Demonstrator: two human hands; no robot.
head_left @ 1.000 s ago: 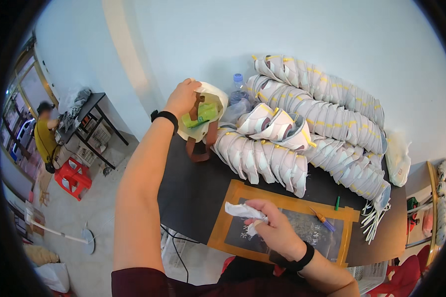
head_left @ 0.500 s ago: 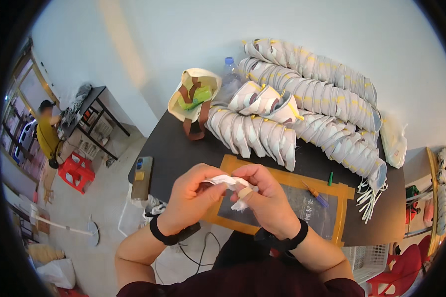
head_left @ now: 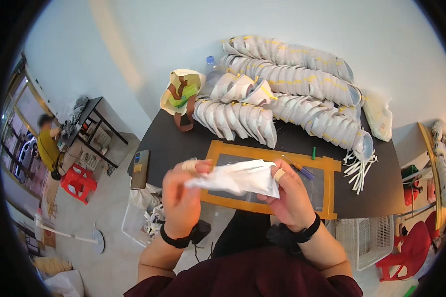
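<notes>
Centre frame, both hands grip a white folded mask (head_left: 239,179): left hand (head_left: 182,198) & right hand (head_left: 290,198) pinch its ends above the dark surface (head_left: 183,143), w/ orange-framed mat (head_left: 327,163) beneath. Unfolding step looks underway; next probably needs an even pull apart.

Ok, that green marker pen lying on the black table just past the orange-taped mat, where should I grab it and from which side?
Probably pinch the slim green marker pen across its middle, coming straight down from above. It lies flat and alone on the black table, pointing away from the person, so both long sides look free. The orange-taped mat edge sits just below its near end, so lifting from that end seems more awkward.
</notes>
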